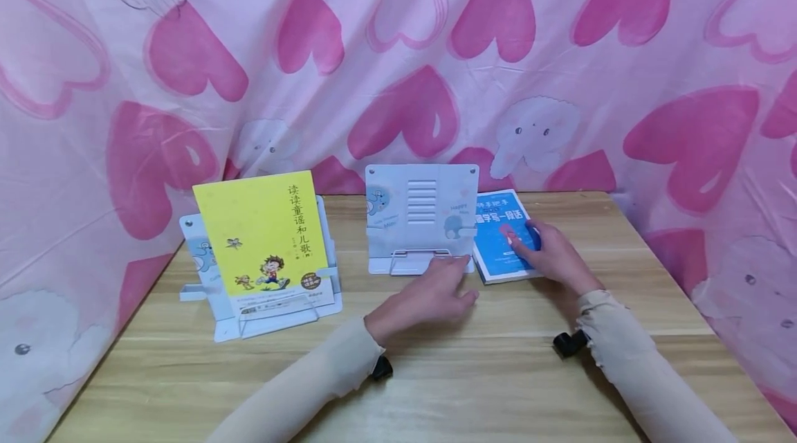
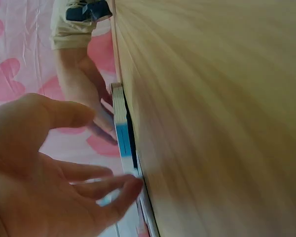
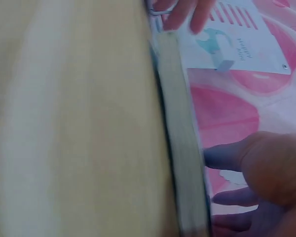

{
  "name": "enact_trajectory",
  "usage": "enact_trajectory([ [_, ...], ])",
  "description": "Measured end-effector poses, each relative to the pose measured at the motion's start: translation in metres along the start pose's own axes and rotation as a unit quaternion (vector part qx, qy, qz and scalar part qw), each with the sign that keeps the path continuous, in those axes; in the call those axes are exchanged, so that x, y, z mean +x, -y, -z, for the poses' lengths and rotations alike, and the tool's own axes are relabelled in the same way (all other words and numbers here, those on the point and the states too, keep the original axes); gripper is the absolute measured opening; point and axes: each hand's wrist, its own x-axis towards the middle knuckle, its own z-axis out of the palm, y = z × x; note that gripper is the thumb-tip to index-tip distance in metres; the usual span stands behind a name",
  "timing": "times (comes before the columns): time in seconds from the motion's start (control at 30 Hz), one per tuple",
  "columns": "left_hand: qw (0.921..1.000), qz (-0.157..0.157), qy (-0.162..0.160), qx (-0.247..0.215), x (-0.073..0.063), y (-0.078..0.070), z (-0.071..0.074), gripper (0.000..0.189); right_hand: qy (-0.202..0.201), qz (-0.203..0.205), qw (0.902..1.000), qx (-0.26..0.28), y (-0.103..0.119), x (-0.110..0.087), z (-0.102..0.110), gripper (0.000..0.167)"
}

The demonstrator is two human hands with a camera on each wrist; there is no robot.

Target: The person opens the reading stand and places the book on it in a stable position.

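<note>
A blue-covered book point(image 1: 498, 235) lies on the table just right of a white bookstand point(image 1: 420, 214). My right hand point(image 1: 557, 256) is over the book's right side, its thumb and fingers extended at the cover. In the right wrist view, that hand point(image 3: 271, 173) is beside the book's thick page edge point(image 3: 180, 133). My left hand point(image 1: 429, 294) reaches in front of the stand, near its lower ledge and the book's near left corner. Its fingers are spread loosely and hold nothing, as the left wrist view of the hand point(image 2: 54, 163) shows.
On the left, a second white bookstand point(image 1: 227, 329) holds a yellow book point(image 1: 255, 235) upright, tilted back. A pink curtain point(image 1: 398, 48) with hearts hangs behind the wooden table point(image 1: 473, 387) and along its sides.
</note>
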Motion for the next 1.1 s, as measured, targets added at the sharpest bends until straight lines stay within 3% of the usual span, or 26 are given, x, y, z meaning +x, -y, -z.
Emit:
enact_trajectory([
  [0.13, 0.9954, 0.007, -0.017, 0.094, 0.004, -0.012, -0.006, 0.076, 0.01, -0.022, 0.9997, 0.0, 0.0, -0.003, 0.009, 0.103],
  [0.23, 0.9924, -0.002, -0.033, 0.119, 0.007, -0.018, -0.01, 0.074, 0.017, -0.036, 0.9992, 0.0, -0.002, -0.005, 0.015, 0.108],
  [0.3, 0.9953, -0.005, -0.03, 0.092, 0.01, -0.019, -0.012, 0.072, 0.023, -0.047, 0.9986, -0.004, -0.003, -0.005, 0.018, 0.111],
  [0.43, 0.9992, 0.008, -0.01, -0.038, 0.014, -0.021, -0.013, 0.072, 0.035, -0.063, 0.9973, -0.018, -0.004, -0.006, 0.019, 0.115],
  [0.6, 0.9882, 0.026, -0.018, -0.15, 0.016, -0.02, -0.016, 0.077, 0.042, -0.057, 0.9968, -0.037, -0.004, -0.006, 0.017, 0.115],
  [0.73, 0.9722, 0.028, -0.049, -0.227, 0.021, -0.016, -0.019, 0.069, 0.045, -0.044, 0.9963, -0.059, -0.004, -0.007, 0.014, 0.116],
  [0.8, 0.9666, 0.03, -0.062, -0.247, 0.024, -0.014, -0.02, 0.061, 0.046, -0.037, 0.9959, -0.069, -0.004, -0.009, 0.014, 0.114],
  [0.93, 0.9634, 0.039, -0.074, -0.255, 0.027, -0.012, -0.022, 0.042, 0.054, -0.015, 0.9944, -0.09, -0.005, -0.013, 0.018, 0.111],
  [1.1, 0.9525, 0.06, -0.068, -0.291, 0.03, -0.011, -0.027, 0.027, 0.075, -0.013, 0.9935, -0.085, -0.002, -0.019, 0.027, 0.105],
])
